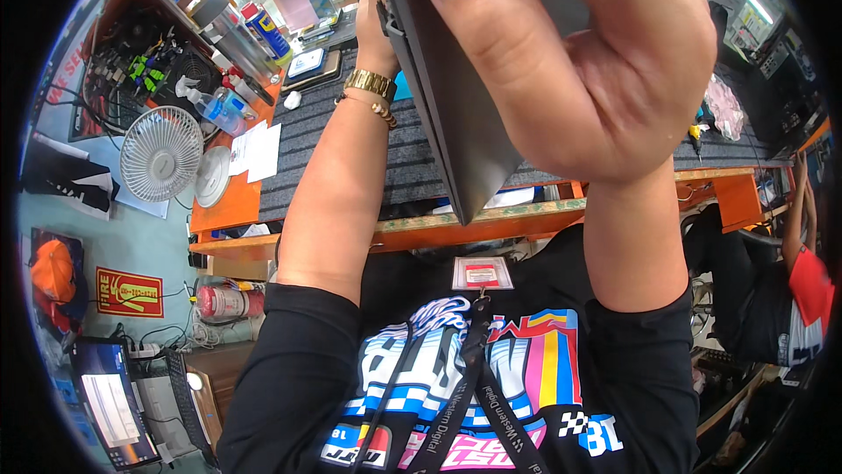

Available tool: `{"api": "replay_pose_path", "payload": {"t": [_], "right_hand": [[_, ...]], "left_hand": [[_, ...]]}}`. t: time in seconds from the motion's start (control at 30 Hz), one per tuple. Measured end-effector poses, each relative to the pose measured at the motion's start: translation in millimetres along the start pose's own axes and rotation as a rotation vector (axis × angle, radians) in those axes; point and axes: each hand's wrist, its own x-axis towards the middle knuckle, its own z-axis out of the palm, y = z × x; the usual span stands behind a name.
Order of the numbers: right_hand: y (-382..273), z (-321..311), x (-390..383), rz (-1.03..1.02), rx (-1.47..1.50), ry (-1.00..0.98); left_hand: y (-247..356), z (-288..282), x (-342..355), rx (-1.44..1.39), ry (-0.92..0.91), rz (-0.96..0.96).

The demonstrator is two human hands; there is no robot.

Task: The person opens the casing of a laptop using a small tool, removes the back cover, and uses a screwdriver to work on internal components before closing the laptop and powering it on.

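Note:
A thin dark grey laptop is held up on edge, very close to the view, with a narrow gap and a hinge-like part along its left side. My right hand looms large in front of it, closed, thumb and curled fingers gripping its upper part. Behind the left edge, my left hand holds the far side; most of its fingers are hidden by the laptop. A gold watch and a beaded bracelet circle my left wrist. Below lies a ribbed grey mat on the orange bench.
On the bench's left stand a white fan, a blue-and-yellow spray can, bottles and papers. A phone-like device lies farther back. Crumpled clear plastic and a screwdriver lie right. Another person is at far right.

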Motion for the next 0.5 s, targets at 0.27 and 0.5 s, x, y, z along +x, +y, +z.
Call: {"api": "replay_pose_path", "payload": {"t": [0.27,0.5], "right_hand": [[-11.4,-7.6,-8.7,0.075,0.002,-0.068],[-18.0,-9.4,-7.9,0.103,0.006,-0.095]], "left_hand": [[-1.4,-3.7,-1.2,0.032,0.023,0.027],[-2.1,-4.1,-0.6,0.052,0.041,0.052]]}}
